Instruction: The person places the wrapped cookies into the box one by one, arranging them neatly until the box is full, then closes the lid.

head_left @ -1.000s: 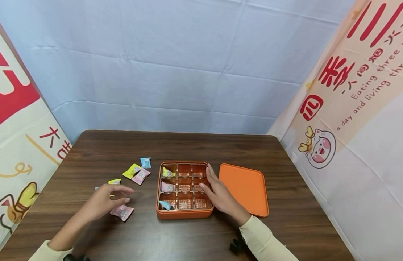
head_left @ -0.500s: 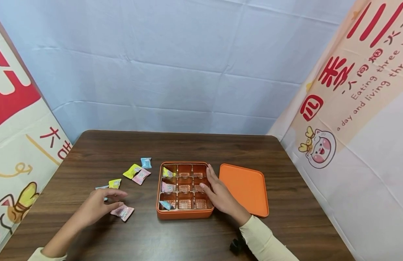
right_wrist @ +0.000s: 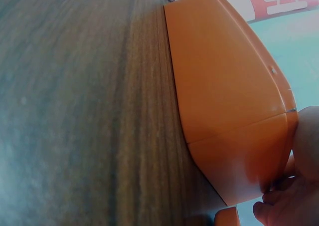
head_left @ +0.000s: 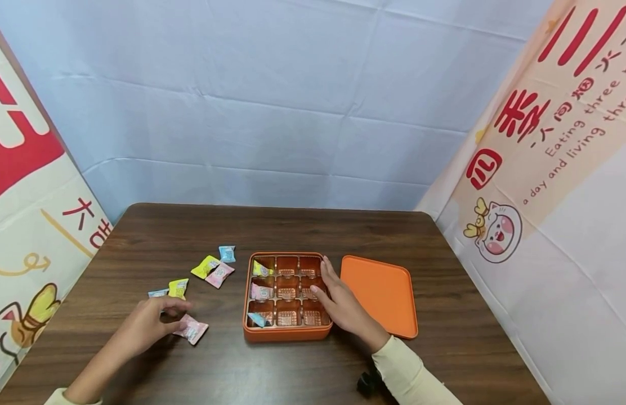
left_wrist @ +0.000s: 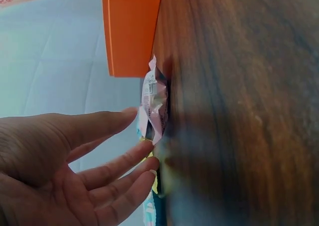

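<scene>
My left hand [head_left: 148,326] hovers low over the table beside a pink wrapped candy [head_left: 192,329]. In the left wrist view the thumb and fingers stand apart, their tips right at the near end of that candy [left_wrist: 154,101]. My right hand [head_left: 345,301] rests against the right side of an orange divided box [head_left: 287,333], fingers straight along its edge and thumb over the rim. A yellow candy [head_left: 262,269], a pink candy [head_left: 261,291] and a blue candy [head_left: 257,319] lie in the box's left column. The right wrist view shows the box's outer wall [right_wrist: 229,76].
Behind the left hand lie a yellow candy [head_left: 178,288] and a blue candy [head_left: 158,293]. Farther back are another yellow candy [head_left: 205,266], a pink one [head_left: 219,274] and a blue one [head_left: 227,253]. An orange lid [head_left: 379,292] lies flat right of the box.
My left hand has moved down and slightly left to the pink candy, uncovering the yellow and blue candies behind it. The right hand and the box have stayed put.
</scene>
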